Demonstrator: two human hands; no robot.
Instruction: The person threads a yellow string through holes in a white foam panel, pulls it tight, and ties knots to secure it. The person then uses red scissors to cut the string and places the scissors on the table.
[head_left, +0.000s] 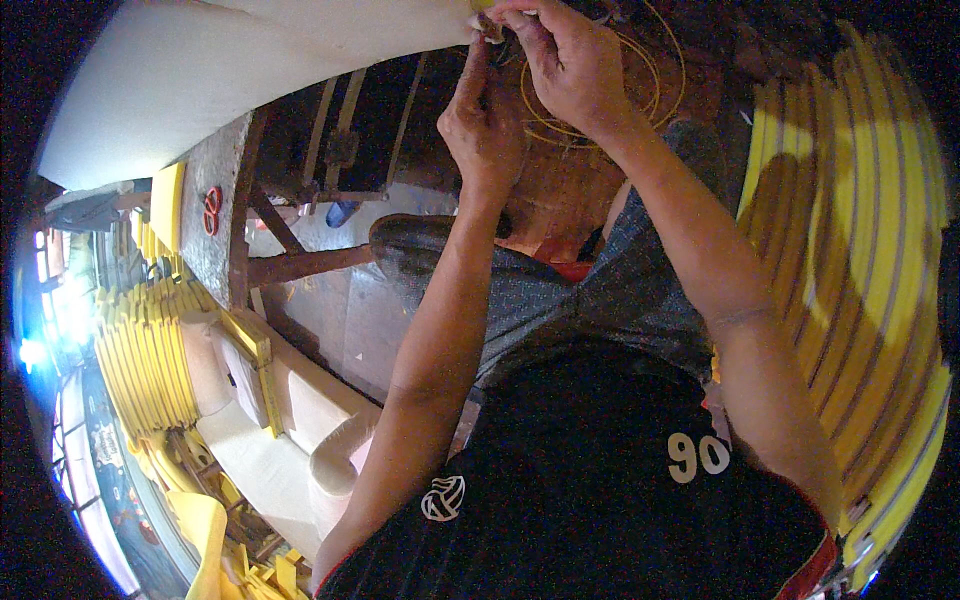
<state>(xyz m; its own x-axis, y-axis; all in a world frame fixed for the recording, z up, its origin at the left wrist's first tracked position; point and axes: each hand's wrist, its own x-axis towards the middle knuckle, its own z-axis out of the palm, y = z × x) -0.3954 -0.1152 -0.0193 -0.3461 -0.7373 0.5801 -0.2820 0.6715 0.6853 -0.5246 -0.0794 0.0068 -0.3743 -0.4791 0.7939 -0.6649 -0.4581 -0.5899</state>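
Both my hands are raised together at the top of the view, beside the corner of a large white sheet (260, 70). My left hand (487, 140) has its index finger stretched up against a small crumpled, pale and brown scrap (488, 27), its other fingers curled in. My right hand (580, 70) is closed in a pinch just right of that scrap. What its fingertips grip is too small to make out, and the upper frame edge cuts it off. Behind the right hand, a loop of thin yellow cord (668, 100) hangs or lies over a brown surface.
Red-handled scissors (212, 210) lie on a grey worktop (225, 165) at the left. Stacked yellow slabs (860, 200) rise close by my right arm. More yellow slabs (148, 375) and cream rolled sheeting (270, 460) fill the lower left. A wooden brace (305, 265) runs near my knee.
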